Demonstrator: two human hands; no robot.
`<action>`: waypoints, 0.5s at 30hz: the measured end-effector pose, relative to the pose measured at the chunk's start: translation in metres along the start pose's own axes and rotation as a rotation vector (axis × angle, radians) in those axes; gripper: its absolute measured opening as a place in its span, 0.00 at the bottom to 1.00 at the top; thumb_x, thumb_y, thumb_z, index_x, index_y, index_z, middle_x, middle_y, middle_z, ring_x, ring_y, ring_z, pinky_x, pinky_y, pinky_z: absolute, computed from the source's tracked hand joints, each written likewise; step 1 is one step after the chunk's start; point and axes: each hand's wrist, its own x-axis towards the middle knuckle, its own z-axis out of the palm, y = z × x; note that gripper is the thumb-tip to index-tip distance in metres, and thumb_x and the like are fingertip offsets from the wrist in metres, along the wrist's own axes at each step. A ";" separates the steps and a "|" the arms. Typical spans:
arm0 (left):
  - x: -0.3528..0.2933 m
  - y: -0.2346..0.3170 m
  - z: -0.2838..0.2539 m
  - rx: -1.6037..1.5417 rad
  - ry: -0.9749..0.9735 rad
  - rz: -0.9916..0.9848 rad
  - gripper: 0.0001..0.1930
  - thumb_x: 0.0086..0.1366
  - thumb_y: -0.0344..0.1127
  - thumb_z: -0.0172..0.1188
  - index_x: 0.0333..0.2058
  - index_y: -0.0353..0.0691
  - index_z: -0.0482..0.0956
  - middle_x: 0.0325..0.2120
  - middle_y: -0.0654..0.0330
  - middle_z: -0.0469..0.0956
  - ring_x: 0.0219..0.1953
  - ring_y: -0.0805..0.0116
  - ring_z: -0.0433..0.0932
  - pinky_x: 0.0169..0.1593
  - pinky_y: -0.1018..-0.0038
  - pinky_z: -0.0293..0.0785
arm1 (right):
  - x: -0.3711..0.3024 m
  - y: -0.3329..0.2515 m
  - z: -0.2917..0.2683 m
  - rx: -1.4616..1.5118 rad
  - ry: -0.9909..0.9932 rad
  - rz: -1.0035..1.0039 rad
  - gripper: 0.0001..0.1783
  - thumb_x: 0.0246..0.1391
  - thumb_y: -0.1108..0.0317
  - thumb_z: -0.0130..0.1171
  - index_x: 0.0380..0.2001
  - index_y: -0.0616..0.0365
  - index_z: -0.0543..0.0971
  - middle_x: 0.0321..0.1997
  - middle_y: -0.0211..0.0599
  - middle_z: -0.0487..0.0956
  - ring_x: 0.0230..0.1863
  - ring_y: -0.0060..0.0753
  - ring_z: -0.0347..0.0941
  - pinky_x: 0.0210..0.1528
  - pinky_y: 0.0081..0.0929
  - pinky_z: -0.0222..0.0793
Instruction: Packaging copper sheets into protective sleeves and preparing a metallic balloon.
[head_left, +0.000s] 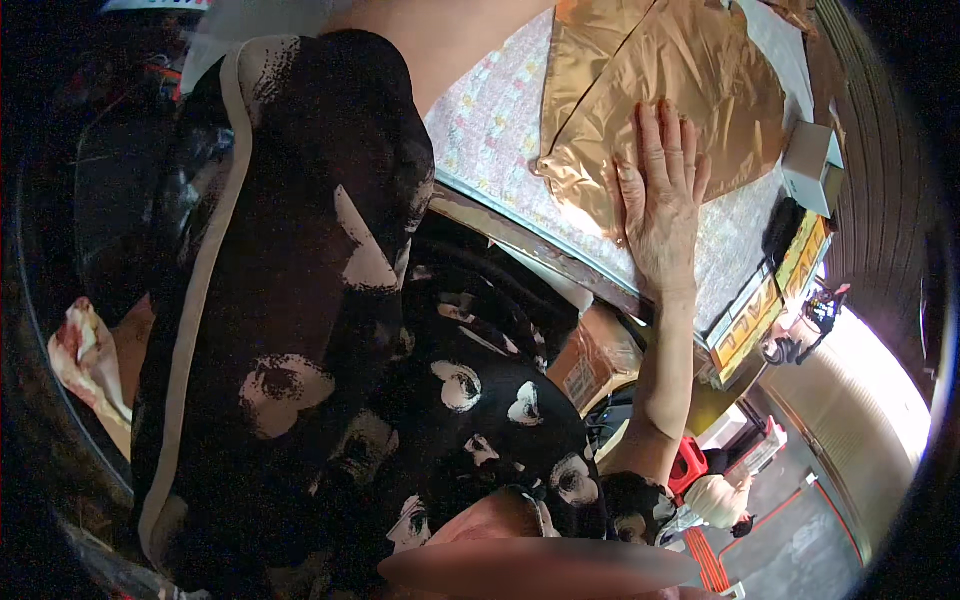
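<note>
My right hand [662,205] lies flat, palm down and fingers stretched out, on a shiny copper-coloured fabric [690,80]. It grips nothing. The fabric is spread, with folds, over a table covered by a pale flowered cloth [490,130]. My right forearm runs up to the hand from the lower middle. A black garment with white heart shapes and a beige trim [300,300] fills the left and centre. My left hand is out of sight; a skin-coloured stretch [450,40] at the top edge passes behind the black garment.
A small white box [810,165] stands at the table's right end. A brown cardboard box [595,360] sits under the table edge, and a yellow board [770,310] runs along the right. A pale crumpled cloth [85,355] is at far left. A red object [688,465] rests on the floor.
</note>
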 end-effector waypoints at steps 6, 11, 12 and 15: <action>0.024 -0.009 -0.014 0.087 0.001 -0.114 0.15 0.45 0.51 0.78 0.33 0.56 0.91 0.36 0.63 0.89 0.40 0.62 0.86 0.49 0.67 0.80 | 0.011 -0.014 -0.003 0.019 -0.017 -0.025 0.33 0.73 0.50 0.44 0.76 0.48 0.61 0.81 0.43 0.56 0.81 0.53 0.47 0.78 0.57 0.37; 0.018 -0.011 -0.003 -0.157 -0.094 -0.135 0.14 0.44 0.47 0.78 0.29 0.50 0.91 0.31 0.58 0.89 0.35 0.61 0.87 0.44 0.66 0.82 | 0.001 -0.003 -0.004 0.006 -0.003 0.028 0.32 0.74 0.50 0.44 0.75 0.47 0.61 0.81 0.43 0.56 0.81 0.54 0.47 0.78 0.57 0.37; 0.013 -0.017 -0.005 -0.150 -0.080 -0.143 0.14 0.44 0.47 0.78 0.29 0.50 0.91 0.31 0.58 0.89 0.35 0.61 0.87 0.44 0.66 0.82 | 0.003 -0.006 -0.004 0.015 -0.011 0.021 0.32 0.74 0.50 0.44 0.75 0.47 0.62 0.81 0.42 0.56 0.81 0.53 0.47 0.79 0.56 0.36; 0.005 -0.024 -0.008 0.104 0.009 -0.079 0.10 0.44 0.46 0.75 0.25 0.50 0.90 0.24 0.58 0.86 0.30 0.61 0.86 0.38 0.63 0.81 | 0.007 -0.013 -0.003 0.027 -0.018 -0.007 0.32 0.73 0.50 0.44 0.75 0.47 0.62 0.80 0.42 0.56 0.81 0.52 0.46 0.79 0.56 0.36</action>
